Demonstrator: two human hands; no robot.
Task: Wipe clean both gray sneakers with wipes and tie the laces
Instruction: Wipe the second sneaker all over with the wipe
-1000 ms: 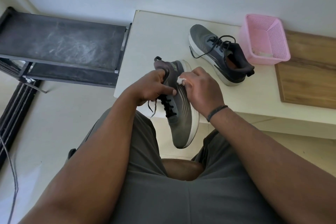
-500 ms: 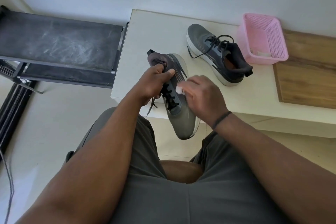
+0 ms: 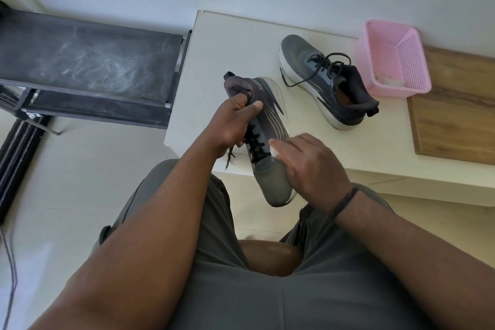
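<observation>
Nearest the camera, the right hand (image 3: 308, 166) lay against the side of the held sneaker (image 3: 267, 147), its fingers (image 3: 290, 144) laid fairly straight and close together, pressing a white wipe (image 3: 273, 148) onto the upper just beside the black laces (image 3: 254, 146). Only a small corner of the wipe showed. The left hand (image 3: 231, 123) gripped this sneaker at its collar, thumb on the outside and fingers curled into the opening, holding it in the air above the lap with the toe pointing down toward the person.

By my reading the task was in its wiping stage on this shoe. Its laces hung untied, one loose end dangling below the left hand, so tying was left to do. The gray upper looked clean, with pale stripes along the side and a white sole.

Farther off, the second sneaker (image 3: 324, 80) rested on the white bench (image 3: 214, 61), its laces also loose and sprawled. Whether it had been wiped I could not tell. Just beside it stood a pink basket (image 3: 412, 61) with something white inside.
</observation>
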